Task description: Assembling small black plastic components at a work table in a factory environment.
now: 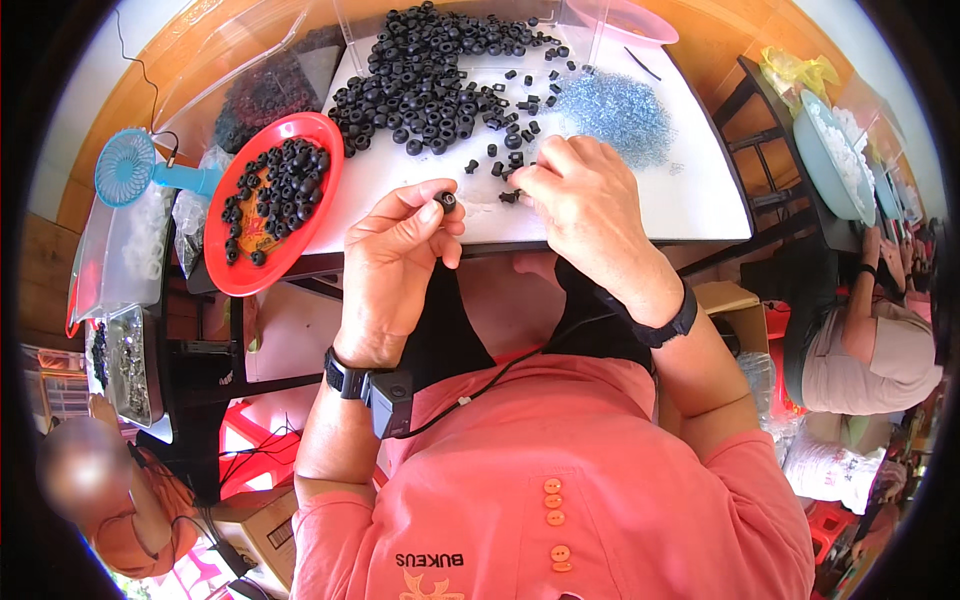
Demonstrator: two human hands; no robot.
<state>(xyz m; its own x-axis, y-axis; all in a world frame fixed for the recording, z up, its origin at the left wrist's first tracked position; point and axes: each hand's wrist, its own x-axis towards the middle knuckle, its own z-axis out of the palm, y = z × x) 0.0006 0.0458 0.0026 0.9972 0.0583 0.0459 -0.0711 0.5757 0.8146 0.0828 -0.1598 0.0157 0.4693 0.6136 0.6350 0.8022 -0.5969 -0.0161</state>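
Note:
My left hand [385, 265] pinches a small round black part with a hole [446, 202] between thumb and forefinger, just over the table's near edge. To its right, my right hand [595, 205] is closed, its fingertips pressed together among a few small black plugs [510, 196]; whatever it may hold is hidden. Beyond both hands, a large heap of black round parts [415, 95] spreads over the white tabletop [690, 190]. Smaller black pieces lie scattered toward the right of that heap. A pile of tiny clear-blue pieces [622, 112] sits beyond my right hand.
A red plate [222, 262] of black parts overhangs the table's left edge. Past it stand a blue fan [126, 168] and plastic bins. A pink bowl [630, 22] is at the back, a pale blue basin [830, 160] at right. Other people sit on both sides.

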